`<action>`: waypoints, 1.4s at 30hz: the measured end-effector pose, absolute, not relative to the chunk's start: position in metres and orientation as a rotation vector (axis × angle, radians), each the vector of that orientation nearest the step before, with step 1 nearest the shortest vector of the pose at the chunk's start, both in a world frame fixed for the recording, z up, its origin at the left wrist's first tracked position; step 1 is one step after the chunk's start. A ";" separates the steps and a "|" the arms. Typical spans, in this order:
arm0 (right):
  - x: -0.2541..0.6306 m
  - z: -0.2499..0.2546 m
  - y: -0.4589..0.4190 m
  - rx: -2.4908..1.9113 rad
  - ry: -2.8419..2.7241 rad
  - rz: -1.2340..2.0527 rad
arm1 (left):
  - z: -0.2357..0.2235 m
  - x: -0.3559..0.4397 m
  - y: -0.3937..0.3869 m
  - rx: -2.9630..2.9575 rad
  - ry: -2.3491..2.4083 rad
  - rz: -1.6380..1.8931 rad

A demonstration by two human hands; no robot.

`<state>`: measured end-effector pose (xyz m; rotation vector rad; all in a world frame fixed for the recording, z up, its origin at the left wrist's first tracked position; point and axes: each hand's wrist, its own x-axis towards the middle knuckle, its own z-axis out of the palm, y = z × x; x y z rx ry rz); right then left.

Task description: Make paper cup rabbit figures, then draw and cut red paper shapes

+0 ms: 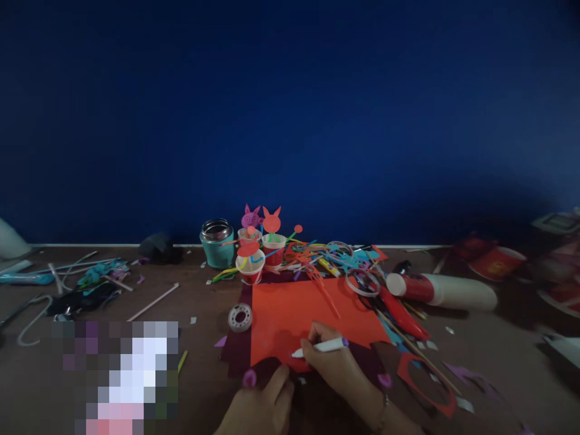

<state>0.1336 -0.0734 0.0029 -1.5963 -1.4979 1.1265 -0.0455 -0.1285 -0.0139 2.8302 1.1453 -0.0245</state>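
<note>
A white marker [330,345] with a purple end is gripped in my right hand [328,361], its tip pointing left, close to the paper surface. Beneath it lies a sheet of red paper [290,311], over darker purple-brown paper [235,359]. My left hand [259,406] rests at the sheet's near edge with its fingers stretched forward; it holds nothing that I can see. A small pink paper piece [249,379] shows beside my left hand, and another pink piece [385,380] by my right wrist. A white tape roll [240,317] sits left of the sheet.
Paper cups [251,269] with cut-out figures and a turquoise jar [217,248] stand behind the sheet. Pipe cleaners and scraps [348,257] heap up beyond it. A white bottle [462,292] lies at right, near a red paper ring [428,389]. A blurred-out patch covers the lower left.
</note>
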 end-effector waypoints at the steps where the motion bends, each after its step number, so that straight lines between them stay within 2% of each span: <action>1: 0.134 0.003 -0.073 -1.591 -1.480 1.133 | -0.014 -0.046 -0.128 2.832 1.143 -0.015; 11: 0.133 0.004 -0.073 -1.602 -1.482 1.097 | -0.016 -0.045 -0.129 2.863 1.120 0.005; 22: 0.151 0.030 -0.062 -1.496 -1.103 1.343 | -0.007 -0.042 -0.126 2.790 1.174 -0.018; 32: 0.159 0.005 -0.080 -1.599 -1.425 1.138 | -0.005 -0.043 -0.127 2.787 1.139 -0.011; 42: 0.156 0.011 -0.081 -1.668 -1.508 1.020 | -0.007 -0.043 -0.127 2.765 1.190 -0.029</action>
